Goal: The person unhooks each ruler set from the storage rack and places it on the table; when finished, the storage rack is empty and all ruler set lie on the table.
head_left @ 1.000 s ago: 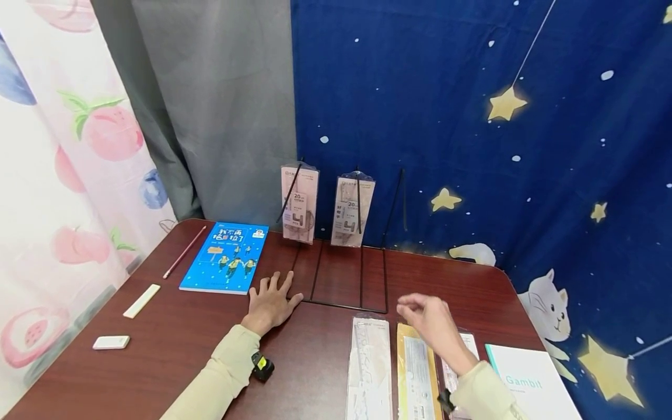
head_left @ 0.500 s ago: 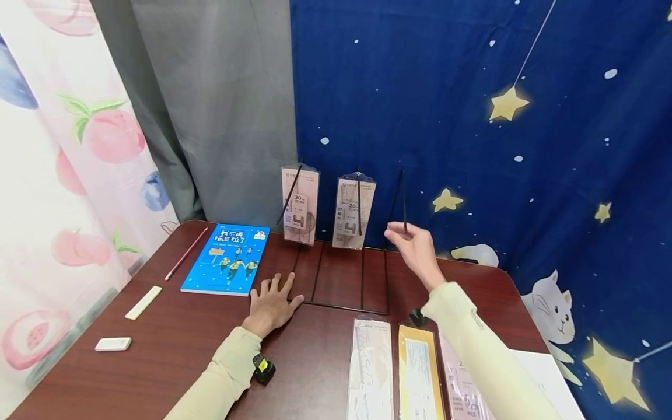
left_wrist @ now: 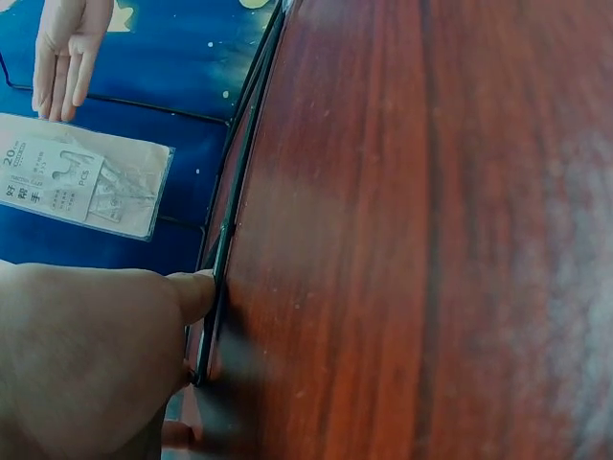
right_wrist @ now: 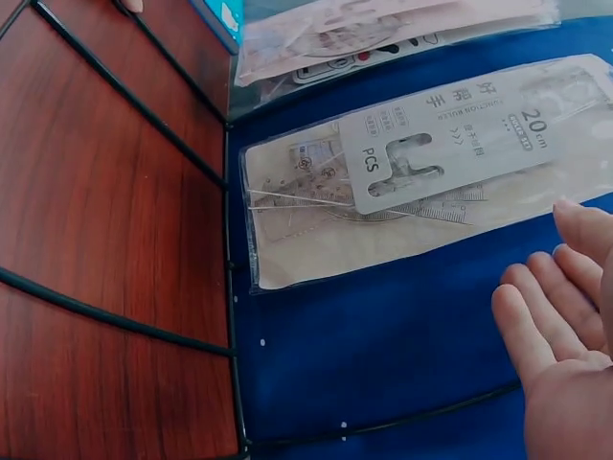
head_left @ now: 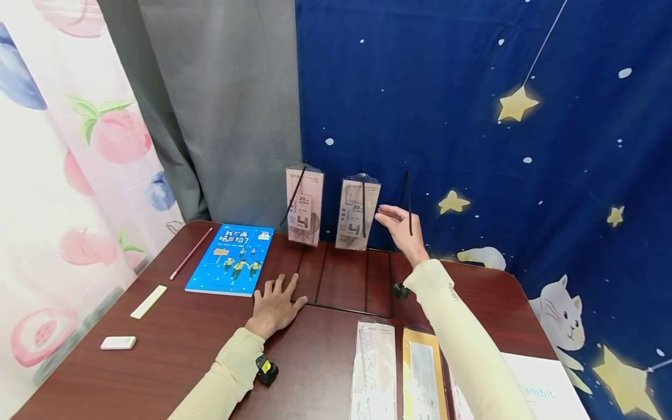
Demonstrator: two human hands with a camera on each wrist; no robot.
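Two clear-wrapped ruler sets hang on hooks of a black wire rack [head_left: 391,280]: a pink one [head_left: 303,207] on the left, a paler one [head_left: 357,216] on the middle hook. My right hand [head_left: 401,228] is by the right edge of the paler set, fingers extended, holding nothing; whether a fingertip touches the wrapper I cannot tell. The right hook [head_left: 410,204] passes in front of that hand. My left hand [head_left: 275,309] lies with spread fingers at the rack base's front left; in the left wrist view its thumb [left_wrist: 196,292] touches the base wire.
In front lie a white packet [head_left: 374,367], a yellow packet [head_left: 422,373] and a pink packet [head_left: 458,396] partly under my right sleeve. A white Gambit book [head_left: 546,379] is at right. Leftward are a blue book [head_left: 231,259], pencil [head_left: 191,254], cream strip [head_left: 149,301] and white block [head_left: 118,343].
My right hand has risen from above the front packets, past the right hook, and shifted left to the paler ruler set. The left hand has stayed on the rack base.
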